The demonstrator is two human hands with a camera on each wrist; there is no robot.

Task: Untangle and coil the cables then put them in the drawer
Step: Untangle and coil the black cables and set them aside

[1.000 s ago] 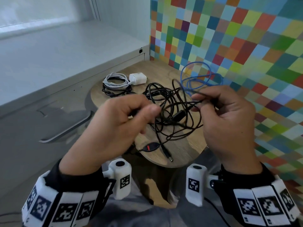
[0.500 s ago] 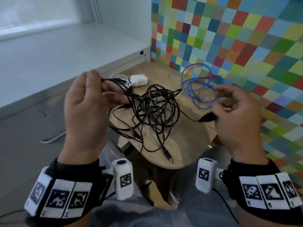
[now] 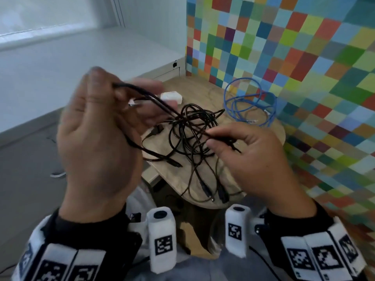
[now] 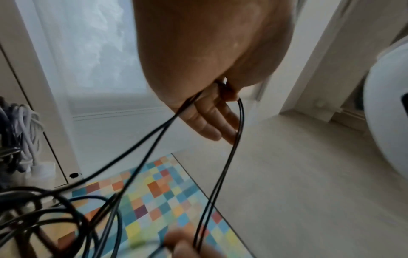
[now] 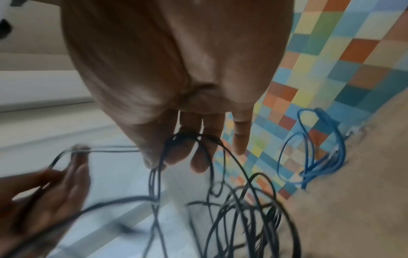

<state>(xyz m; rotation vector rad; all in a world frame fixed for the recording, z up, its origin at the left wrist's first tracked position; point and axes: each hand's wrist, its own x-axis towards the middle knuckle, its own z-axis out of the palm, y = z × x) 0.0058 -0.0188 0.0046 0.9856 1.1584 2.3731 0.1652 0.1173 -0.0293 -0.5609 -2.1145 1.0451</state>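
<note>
A black cable tangle (image 3: 188, 136) lies on the round wooden table (image 3: 205, 94). My left hand (image 3: 119, 88) is raised left of the tangle and pinches doubled black strands (image 4: 220, 174) that stretch taut down to it. At the tangle's right side, my right hand (image 3: 213, 137) pinches another black strand between thumb and forefinger. Loops (image 5: 232, 200) hang below its fingers (image 5: 198, 157). Two black plugs (image 3: 222, 196) rest near the table's front edge. A loose blue cable (image 3: 249, 102) lies at the back right, also visible as the blue cable (image 5: 320, 148) in the right wrist view.
A white charger (image 3: 171, 97) sits at the back of the table, half hidden by my left hand. A white cable bundle (image 4: 26, 122) shows in the left wrist view. Grey drawer fronts with a handle (image 3: 57, 175) stand left. A multicoloured checkered wall (image 3: 304, 67) borders the table's right.
My left hand has risen and drawn the black strands taut out of the tangle. My right hand has moved left, in to the tangle, and now pinches a strand there.
</note>
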